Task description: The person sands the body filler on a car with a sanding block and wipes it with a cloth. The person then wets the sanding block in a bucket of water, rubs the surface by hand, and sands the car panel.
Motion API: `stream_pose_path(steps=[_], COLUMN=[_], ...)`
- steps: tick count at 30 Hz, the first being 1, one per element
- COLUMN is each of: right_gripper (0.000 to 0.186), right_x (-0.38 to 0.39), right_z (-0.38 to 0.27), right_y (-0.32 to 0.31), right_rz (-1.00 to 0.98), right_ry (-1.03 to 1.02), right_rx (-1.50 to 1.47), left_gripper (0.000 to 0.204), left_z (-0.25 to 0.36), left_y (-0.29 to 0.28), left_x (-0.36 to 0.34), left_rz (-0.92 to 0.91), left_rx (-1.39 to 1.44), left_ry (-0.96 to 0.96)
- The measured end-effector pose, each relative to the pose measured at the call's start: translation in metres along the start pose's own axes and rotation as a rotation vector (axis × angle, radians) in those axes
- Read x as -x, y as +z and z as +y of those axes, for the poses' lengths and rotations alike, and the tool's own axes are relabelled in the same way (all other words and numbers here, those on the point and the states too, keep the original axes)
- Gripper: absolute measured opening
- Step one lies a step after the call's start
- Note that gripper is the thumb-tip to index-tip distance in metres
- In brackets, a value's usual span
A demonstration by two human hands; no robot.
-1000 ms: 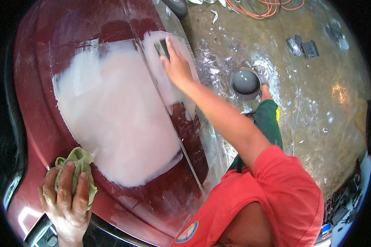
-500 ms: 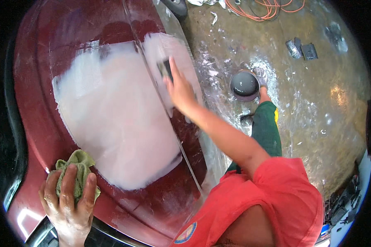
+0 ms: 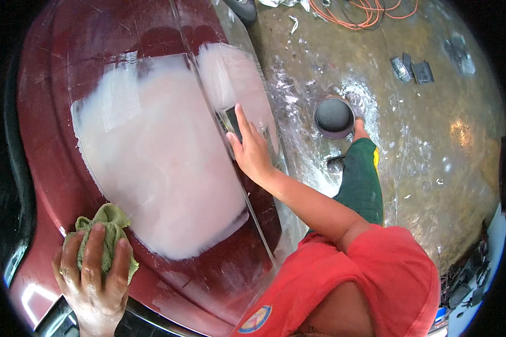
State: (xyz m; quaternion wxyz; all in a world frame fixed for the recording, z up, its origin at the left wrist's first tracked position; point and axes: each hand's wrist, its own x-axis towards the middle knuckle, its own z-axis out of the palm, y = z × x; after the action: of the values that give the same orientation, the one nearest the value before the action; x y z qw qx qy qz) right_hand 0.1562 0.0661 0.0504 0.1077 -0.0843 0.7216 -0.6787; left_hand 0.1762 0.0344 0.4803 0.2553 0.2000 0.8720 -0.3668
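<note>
My right hand (image 3: 254, 154) presses a dark, flat sanding block (image 3: 230, 122) against the narrow whitish-pink filler patch (image 3: 216, 78) on a dark red car panel (image 3: 168, 33). Its fingers lie along the block, with the index finger stretched forward. My left hand (image 3: 98, 281) grips a crumpled green cloth (image 3: 104, 224) resting on the panel's near left side. Between the hands spreads a larger whitish-pink filler patch (image 3: 163, 151). A long seam (image 3: 205, 92) divides the two patches.
On the wet, white-smeared floor, a round dark bucket (image 3: 334, 116) stands beside my foot. Dark flat pieces (image 3: 413, 70) lie farther right. A coiled orange hose (image 3: 365, 14) is at the top. Tools (image 3: 466, 283) crowd the lower right edge.
My right hand and the sanding block have slid toward me along the narrow patch. My left hand stays in place on the green cloth.
</note>
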Motion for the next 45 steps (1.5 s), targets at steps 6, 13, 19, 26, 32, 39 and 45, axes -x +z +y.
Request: stream_pose_path(steps=[6,13,19,26,32,39,45], right_gripper=[0.075,0.073,0.074,0.076,0.074,0.075,0.077], right_x=[-0.104,0.024,-0.115,0.018,-0.127,-0.113,0.024], right_z=[0.031,0.009,0.055,0.01,0.048,0.039,0.016], right_y=[0.005,-0.004,0.006,-0.003,0.013,0.009,-0.006], right_rz=[0.074,0.013,0.153,-0.038,0.071,-0.016,-0.014], right_ry=[0.046,-0.044,-0.046,-0.064,0.01,0.096,-0.054], right_rx=[0.099,-0.06,0.095,-0.033,0.105,0.048,-0.031], left_gripper=[0.037,0.053,0.051,0.051,0.053,0.039,0.055], left_z=[0.0,0.0,-0.001,-0.001,0.0,0.001,0.001], left_y=[0.001,0.003,0.006,-0.002,0.004,0.001,-0.002], left_x=[-0.009,0.009,-0.005,0.006,-0.003,-0.006,0.004], left_rz=[0.014,-0.029,-0.009,-0.035,-0.008,-0.006,-0.035], left_rx=[0.01,0.059,0.078,0.07,0.053,0.02,0.062], left_ry=[0.014,-0.033,-0.012,-0.038,-0.026,-0.011,-0.039])
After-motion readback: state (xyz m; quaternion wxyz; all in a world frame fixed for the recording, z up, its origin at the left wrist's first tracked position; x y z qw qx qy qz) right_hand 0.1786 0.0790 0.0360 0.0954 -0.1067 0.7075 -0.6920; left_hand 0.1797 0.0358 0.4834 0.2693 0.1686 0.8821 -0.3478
